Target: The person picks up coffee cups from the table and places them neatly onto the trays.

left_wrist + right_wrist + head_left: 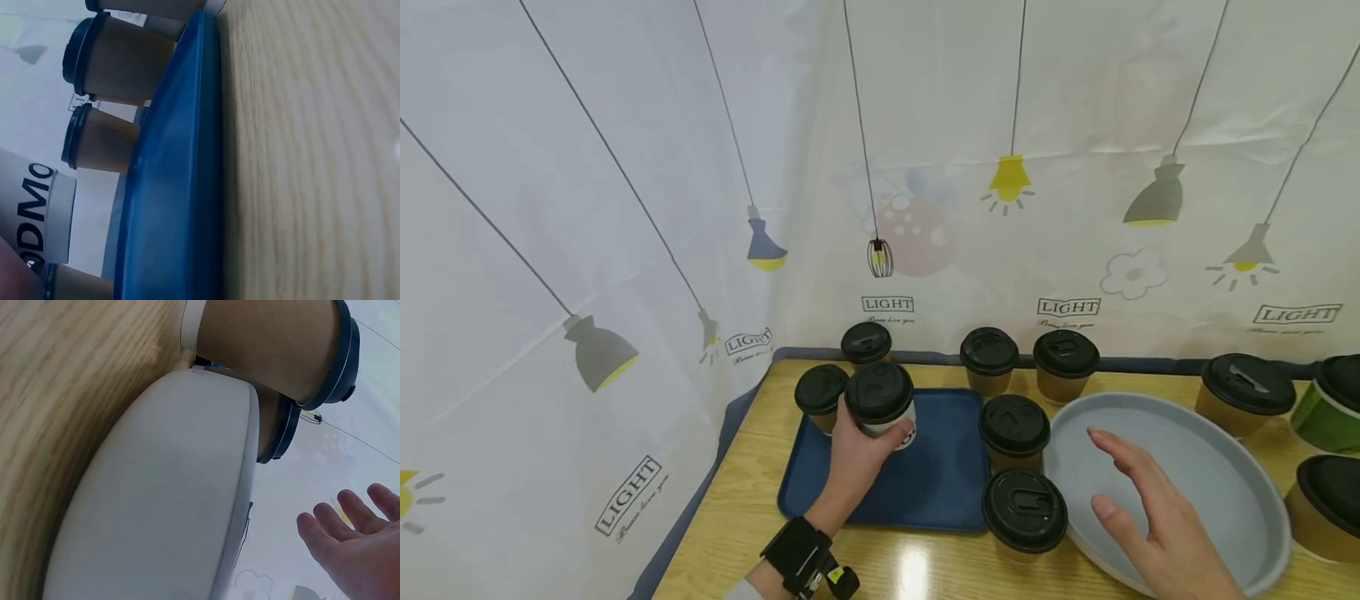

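The left hand point(859, 450) is gripping a white, black-lidded paper cup point(880, 392), presumably keeping it upright, above a blue rectangular tray point(943, 454); the right hand point(1167, 521) (fingers extended) is hovering over a round grey tray point(1195, 467).

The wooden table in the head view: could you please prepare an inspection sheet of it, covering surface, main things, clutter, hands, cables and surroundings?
Surface: wooden table, with a bright reflection near the front.
Main things: white lettered cup with black lid, apparently lifted above the blue tray; grey round tray to its right.
Clutter: several brown cups with black lids about the trays; green cup at the right edge.
Left hand: grips the white lettered cup.
Right hand: holds nothing, over the grey round tray.
Cables: nothing seen; the lamp cords are only printed.
Surroundings: pale sheet behind, printed with lamps and "LIGHT".
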Demonstrator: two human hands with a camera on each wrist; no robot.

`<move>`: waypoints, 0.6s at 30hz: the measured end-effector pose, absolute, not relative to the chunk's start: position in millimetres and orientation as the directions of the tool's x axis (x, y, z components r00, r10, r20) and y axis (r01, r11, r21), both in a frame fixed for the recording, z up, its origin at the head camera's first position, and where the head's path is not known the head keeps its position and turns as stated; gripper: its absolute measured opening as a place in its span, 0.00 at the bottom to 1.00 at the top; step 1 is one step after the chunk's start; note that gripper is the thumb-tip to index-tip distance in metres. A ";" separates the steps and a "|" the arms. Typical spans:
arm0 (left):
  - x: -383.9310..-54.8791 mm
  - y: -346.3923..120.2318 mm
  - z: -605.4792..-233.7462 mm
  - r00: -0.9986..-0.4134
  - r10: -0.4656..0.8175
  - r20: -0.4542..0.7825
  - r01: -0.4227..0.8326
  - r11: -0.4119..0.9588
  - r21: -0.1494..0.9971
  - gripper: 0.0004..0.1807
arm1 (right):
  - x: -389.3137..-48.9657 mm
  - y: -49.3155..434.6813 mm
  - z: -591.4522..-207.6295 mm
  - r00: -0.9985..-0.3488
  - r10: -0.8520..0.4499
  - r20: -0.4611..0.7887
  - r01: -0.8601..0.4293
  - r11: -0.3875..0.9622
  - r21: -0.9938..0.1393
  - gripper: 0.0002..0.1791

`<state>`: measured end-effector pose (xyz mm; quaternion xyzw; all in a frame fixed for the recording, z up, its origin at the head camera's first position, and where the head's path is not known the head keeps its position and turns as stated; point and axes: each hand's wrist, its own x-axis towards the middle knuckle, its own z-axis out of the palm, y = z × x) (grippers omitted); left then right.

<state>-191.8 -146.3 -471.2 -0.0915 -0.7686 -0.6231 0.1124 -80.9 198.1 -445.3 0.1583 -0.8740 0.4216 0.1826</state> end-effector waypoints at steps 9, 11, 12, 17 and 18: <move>-211.3 -134.4 -484.5 -0.951 -0.147 0.273 0.220 0.300 0.928 0.46 | -80.4 198.9 -444.9 -0.867 -0.128 0.481 -0.457 0.590 -0.666 0.38; -214.8 -132.0 -488.9 -0.944 -0.162 0.288 0.231 0.301 0.925 0.44 | -80.6 198.1 -445.0 -0.868 -0.132 0.479 -0.457 0.590 -0.665 0.38; -216.2 -130.6 -490.8 -0.942 -0.172 0.290 0.229 0.303 0.925 0.43 | -80.7 197.7 -445.1 -0.870 -0.132 0.475 -0.454 0.593 -0.665 0.39; -222.1 -124.3 -498.7 -0.934 -0.219 0.284 0.211 0.304 0.929 0.42 | -79.7 196.4 -444.9 -0.887 -0.125 0.444 -0.422 0.608 -0.673 0.39; -223.1 -123.1 -499.8 -0.931 -0.230 0.284 0.207 0.309 0.928 0.43 | -79.5 196.5 -444.9 -0.889 -0.123 0.441 -0.419 0.609 -0.673 0.39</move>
